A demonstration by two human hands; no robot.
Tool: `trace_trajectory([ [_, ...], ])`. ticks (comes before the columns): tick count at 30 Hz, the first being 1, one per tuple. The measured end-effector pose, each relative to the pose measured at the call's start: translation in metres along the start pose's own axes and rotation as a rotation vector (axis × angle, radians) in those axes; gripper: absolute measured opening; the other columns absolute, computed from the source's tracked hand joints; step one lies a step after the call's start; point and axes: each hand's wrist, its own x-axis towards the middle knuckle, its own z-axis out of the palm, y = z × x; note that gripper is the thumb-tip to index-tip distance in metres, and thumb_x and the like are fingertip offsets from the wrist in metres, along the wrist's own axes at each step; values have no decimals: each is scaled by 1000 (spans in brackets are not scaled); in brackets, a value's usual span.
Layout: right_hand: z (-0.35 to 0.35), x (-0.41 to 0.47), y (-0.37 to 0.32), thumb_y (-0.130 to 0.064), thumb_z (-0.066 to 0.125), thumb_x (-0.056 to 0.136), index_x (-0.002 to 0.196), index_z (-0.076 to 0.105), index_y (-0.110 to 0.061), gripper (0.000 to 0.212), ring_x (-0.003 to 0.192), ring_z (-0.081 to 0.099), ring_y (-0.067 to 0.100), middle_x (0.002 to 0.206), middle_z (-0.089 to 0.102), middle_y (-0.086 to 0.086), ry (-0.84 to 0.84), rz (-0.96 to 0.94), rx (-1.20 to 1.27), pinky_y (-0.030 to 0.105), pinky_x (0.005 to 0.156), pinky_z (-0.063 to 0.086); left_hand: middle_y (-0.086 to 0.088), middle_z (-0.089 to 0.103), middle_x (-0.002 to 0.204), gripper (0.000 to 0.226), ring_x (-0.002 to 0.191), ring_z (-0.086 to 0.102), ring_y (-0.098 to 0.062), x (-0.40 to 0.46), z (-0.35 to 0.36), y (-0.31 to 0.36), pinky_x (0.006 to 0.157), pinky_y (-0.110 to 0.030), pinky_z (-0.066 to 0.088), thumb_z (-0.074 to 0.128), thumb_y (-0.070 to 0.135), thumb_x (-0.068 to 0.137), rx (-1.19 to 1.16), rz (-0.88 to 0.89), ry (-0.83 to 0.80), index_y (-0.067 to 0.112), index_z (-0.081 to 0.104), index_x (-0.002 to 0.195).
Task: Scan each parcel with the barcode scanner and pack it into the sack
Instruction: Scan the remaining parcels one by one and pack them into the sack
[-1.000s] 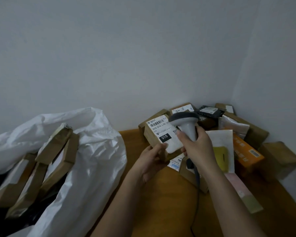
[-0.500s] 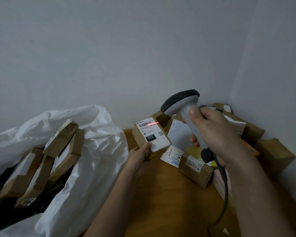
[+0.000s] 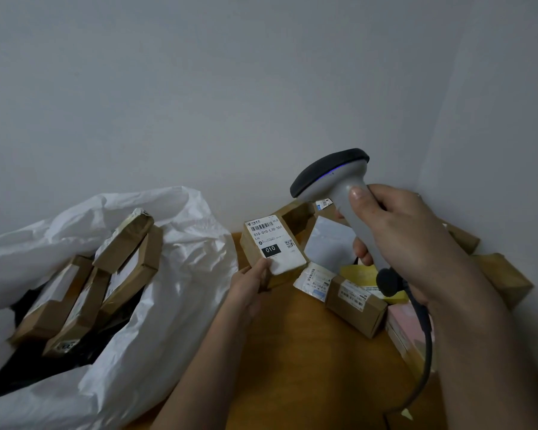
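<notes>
Red scan line on the label is gone since half a second ago and a blue light now glows on the scanner (image 3: 339,184); our right hand (image 3: 407,240) grips its handle, head aimed at the parcel (image 3: 274,248); our left hand (image 3: 249,283) pinches that parcel's lower edge, label up, above the table (image 3: 292,352), between sack (image 3: 168,305) and pile; scan looks done, we judge; next move: carry parcel left into the open sack; counts: one scanner, one sack, four boxes visible inside it, pile count unclear.
</notes>
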Motion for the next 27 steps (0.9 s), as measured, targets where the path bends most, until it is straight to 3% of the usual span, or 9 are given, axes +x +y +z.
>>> trace_trajectory([
  [4, 0, -3, -1, -41, 38, 102, 101, 62, -12, 37, 47, 55, 5, 57, 59, 1, -4, -12, -9, 26, 54, 43, -12, 67, 112, 60, 89, 69, -21, -5, -3, -3, 51, -24, 53, 71, 18, 87, -37, 11, 10, 3, 45, 139],
  [10, 5, -1, 4, -43, 39, 102, 93, 61, -21, 32, 45, 57, 4, 51, 61, -1, -35, 4, 42, 27, 55, 44, -9, 68, 118, 54, 99, 69, -24, -20, -5, -7, 58, -24, 53, 64, 27, 92, -56, 126, 36, 8, 46, 139],
  [14, 21, 4, 15, -43, 41, 101, 93, 59, -23, 28, 43, 56, 4, 50, 61, -1, -93, 45, 130, 22, 49, 43, -10, 63, 122, 55, 102, 68, -25, -47, -17, -5, 66, -30, 57, 65, 32, 91, -64, 233, 180, 17, 45, 139],
  [18, 47, 2, 25, -44, 41, 102, 96, 61, -21, 31, 45, 57, 8, 50, 62, -2, -193, 86, 192, 30, 52, 45, 5, 61, 114, 49, 91, 70, -7, -89, -46, 2, 67, -20, 57, 67, 34, 89, -45, 468, 308, 28, 47, 133],
  [21, 67, -10, 26, -46, 41, 101, 99, 61, -21, 32, 44, 57, 7, 51, 63, -1, -258, 105, 204, 26, 50, 43, 5, 60, 121, 45, 103, 64, -8, -114, -70, 12, 75, -22, 54, 66, 31, 91, 10, 626, 471, 28, 48, 133],
  [25, 84, -23, 15, -47, 41, 101, 98, 62, -23, 32, 45, 58, 5, 53, 63, -1, -296, 70, 192, 22, 48, 43, 7, 62, 118, 43, 106, 62, -5, -129, -102, 32, 77, -21, 57, 67, 25, 89, -84, 782, 684, 26, 53, 129],
  [27, 92, -30, 6, -46, 41, 101, 94, 62, -21, 33, 45, 58, 6, 53, 63, -1, -277, 49, 196, 23, 48, 43, 4, 59, 124, 47, 110, 60, -7, -133, -119, 41, 86, -29, 58, 69, 27, 84, -93, 827, 781, 29, 51, 127],
])
